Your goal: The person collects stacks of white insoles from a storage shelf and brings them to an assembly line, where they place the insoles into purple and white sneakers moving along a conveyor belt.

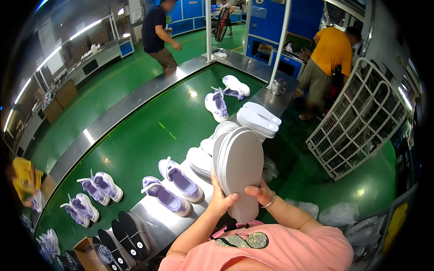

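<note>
A thick stack of white shoe insoles stands upright in front of my chest, held between both hands. My left hand grips its left edge, thumb across the near face. On the right side my right hand is closed round the stack, thumb pressed on the lower part. Behind it, more white insoles lie on the metal ledge, partly hidden by the held stack. Another pile of white insoles rests farther along. Left of my hands sits a pair of white and lilac sneakers on the ledge.
More sneakers ride on the green conveyor belt. Bundled black insoles and a cardboard box are at the lower left. A white wire cart stands right, near a person in yellow. Plastic bags lie behind my right arm.
</note>
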The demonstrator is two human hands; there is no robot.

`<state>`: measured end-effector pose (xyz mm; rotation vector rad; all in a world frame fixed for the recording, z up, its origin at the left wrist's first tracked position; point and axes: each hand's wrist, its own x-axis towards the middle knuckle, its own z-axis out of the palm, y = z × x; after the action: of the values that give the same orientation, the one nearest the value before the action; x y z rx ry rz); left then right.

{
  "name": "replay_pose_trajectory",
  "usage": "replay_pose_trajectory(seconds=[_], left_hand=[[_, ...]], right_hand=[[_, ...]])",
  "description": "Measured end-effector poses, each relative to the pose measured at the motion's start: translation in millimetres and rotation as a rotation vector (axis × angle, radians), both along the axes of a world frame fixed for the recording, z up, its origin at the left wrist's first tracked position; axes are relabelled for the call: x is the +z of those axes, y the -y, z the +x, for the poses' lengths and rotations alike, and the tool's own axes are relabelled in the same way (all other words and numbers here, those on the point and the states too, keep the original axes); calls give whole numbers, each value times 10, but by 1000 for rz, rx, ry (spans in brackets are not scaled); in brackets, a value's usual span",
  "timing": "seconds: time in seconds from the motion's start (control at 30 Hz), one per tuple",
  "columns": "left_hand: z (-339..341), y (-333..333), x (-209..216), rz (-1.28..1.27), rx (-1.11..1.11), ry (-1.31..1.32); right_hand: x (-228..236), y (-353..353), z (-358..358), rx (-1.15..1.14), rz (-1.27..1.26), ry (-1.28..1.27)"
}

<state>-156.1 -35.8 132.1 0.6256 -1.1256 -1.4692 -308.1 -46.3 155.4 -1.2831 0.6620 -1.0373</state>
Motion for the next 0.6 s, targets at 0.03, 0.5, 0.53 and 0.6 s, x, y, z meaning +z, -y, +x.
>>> replay_pose_trajectory(seconds=[0.03,0.5,0.53,0.6], left_hand=[[-46,7,27,-21,-30,-33],[-670,349,11,223,-665,109],[-618,435,-10,202,-754,221],[-683,552,37,108,-935,412]], right_hand=[[-74,-59,-56,-16,6,-33],[-26,-564,-1021,-354,-143,294],[-6,-607,-1108,-259,-17,424],[-247,-719,-1352,-158,123,340]])
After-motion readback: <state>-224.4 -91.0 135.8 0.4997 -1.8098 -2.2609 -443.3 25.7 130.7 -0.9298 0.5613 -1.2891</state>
